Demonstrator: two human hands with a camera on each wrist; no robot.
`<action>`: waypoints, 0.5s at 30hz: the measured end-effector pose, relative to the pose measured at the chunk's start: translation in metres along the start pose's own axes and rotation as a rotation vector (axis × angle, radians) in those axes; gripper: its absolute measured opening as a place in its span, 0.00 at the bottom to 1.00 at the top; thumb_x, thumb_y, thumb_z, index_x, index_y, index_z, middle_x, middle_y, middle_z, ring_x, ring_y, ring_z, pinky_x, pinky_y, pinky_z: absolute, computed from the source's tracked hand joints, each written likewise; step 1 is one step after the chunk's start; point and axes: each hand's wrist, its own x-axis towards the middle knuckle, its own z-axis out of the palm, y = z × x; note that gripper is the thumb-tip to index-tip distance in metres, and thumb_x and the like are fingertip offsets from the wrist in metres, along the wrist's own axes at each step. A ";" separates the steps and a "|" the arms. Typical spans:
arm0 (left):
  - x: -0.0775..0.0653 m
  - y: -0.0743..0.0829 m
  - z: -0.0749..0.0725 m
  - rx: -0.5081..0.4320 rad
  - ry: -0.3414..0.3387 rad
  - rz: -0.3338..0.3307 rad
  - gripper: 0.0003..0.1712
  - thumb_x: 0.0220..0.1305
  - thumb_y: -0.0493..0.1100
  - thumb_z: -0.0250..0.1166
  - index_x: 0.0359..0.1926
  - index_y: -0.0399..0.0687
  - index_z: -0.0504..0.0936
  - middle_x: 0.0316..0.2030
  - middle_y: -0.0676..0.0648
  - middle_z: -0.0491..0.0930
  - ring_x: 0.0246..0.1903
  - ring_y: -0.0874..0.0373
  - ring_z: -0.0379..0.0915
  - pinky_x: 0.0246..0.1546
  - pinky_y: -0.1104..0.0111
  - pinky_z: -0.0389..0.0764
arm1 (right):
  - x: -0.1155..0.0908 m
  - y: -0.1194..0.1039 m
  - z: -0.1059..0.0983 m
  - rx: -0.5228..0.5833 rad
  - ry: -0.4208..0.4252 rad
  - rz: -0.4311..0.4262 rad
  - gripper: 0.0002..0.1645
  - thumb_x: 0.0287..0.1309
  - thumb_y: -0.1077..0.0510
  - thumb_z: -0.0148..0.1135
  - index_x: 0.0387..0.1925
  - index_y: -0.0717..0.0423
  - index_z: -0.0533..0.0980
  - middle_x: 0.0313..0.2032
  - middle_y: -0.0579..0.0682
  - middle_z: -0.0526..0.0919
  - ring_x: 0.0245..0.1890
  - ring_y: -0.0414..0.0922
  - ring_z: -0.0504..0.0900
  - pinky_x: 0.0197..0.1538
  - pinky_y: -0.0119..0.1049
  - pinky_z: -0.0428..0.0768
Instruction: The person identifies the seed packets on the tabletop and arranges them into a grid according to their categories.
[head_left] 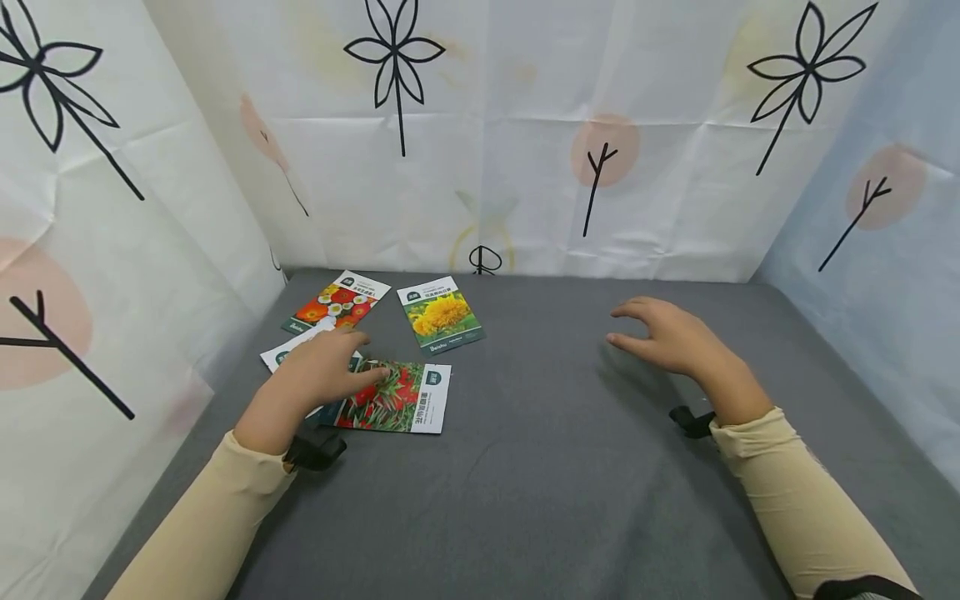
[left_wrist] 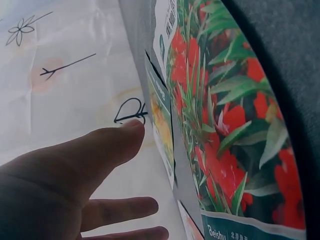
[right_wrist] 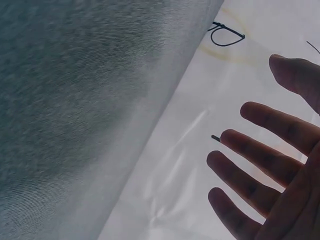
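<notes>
Grey cloth lies below; fingers spread, the left hand hovers over a flat, rectangular, red-flowered packet toward eight o'clock from head-view centre; the right hand, fingers apart, hovers toward three.

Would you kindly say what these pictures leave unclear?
Head: left hand hides most of the white-cornered packet.
Head: small print on the yellow-flowered packet, too small.
Left wrist: top of the red-flowered packet, cut by upper edge.
Right wrist: part of the right hand, beyond the right edge.
</notes>
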 end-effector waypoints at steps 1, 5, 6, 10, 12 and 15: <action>-0.001 0.001 0.000 -0.001 0.000 0.001 0.40 0.69 0.61 0.69 0.67 0.34 0.79 0.63 0.35 0.83 0.61 0.38 0.80 0.60 0.41 0.82 | 0.001 -0.001 0.000 0.001 0.004 -0.001 0.32 0.73 0.46 0.66 0.69 0.62 0.77 0.71 0.67 0.75 0.73 0.67 0.71 0.71 0.69 0.71; -0.003 0.002 0.000 0.001 0.004 0.008 0.39 0.70 0.62 0.68 0.67 0.35 0.79 0.63 0.35 0.82 0.62 0.38 0.79 0.61 0.40 0.81 | 0.006 -0.005 0.001 0.006 0.022 -0.015 0.32 0.73 0.46 0.66 0.69 0.61 0.77 0.72 0.67 0.74 0.73 0.67 0.71 0.71 0.69 0.70; -0.004 0.002 0.000 -0.001 0.006 0.009 0.39 0.70 0.62 0.68 0.67 0.35 0.79 0.63 0.35 0.82 0.63 0.38 0.79 0.61 0.40 0.81 | 0.007 -0.006 0.001 0.008 0.024 -0.019 0.32 0.73 0.46 0.66 0.70 0.61 0.77 0.72 0.67 0.74 0.73 0.67 0.71 0.71 0.69 0.71; -0.006 0.000 0.001 -0.005 0.014 0.007 0.39 0.69 0.62 0.68 0.67 0.36 0.80 0.64 0.35 0.81 0.63 0.37 0.78 0.61 0.40 0.80 | 0.012 -0.012 0.004 0.009 0.018 -0.032 0.34 0.73 0.46 0.66 0.71 0.59 0.75 0.74 0.66 0.72 0.73 0.67 0.70 0.70 0.69 0.71; -0.007 -0.002 0.001 -0.008 0.021 0.006 0.39 0.69 0.62 0.69 0.67 0.36 0.80 0.64 0.35 0.81 0.62 0.37 0.78 0.60 0.39 0.81 | 0.014 -0.014 0.005 0.009 0.015 -0.035 0.34 0.73 0.45 0.66 0.72 0.59 0.75 0.74 0.66 0.71 0.74 0.67 0.70 0.70 0.69 0.71; -0.008 -0.005 0.001 -0.011 0.035 0.007 0.38 0.69 0.62 0.69 0.65 0.37 0.81 0.63 0.34 0.81 0.61 0.37 0.79 0.58 0.40 0.82 | 0.017 -0.018 0.007 0.012 0.014 -0.046 0.34 0.73 0.45 0.66 0.72 0.58 0.75 0.75 0.65 0.71 0.74 0.67 0.70 0.70 0.69 0.71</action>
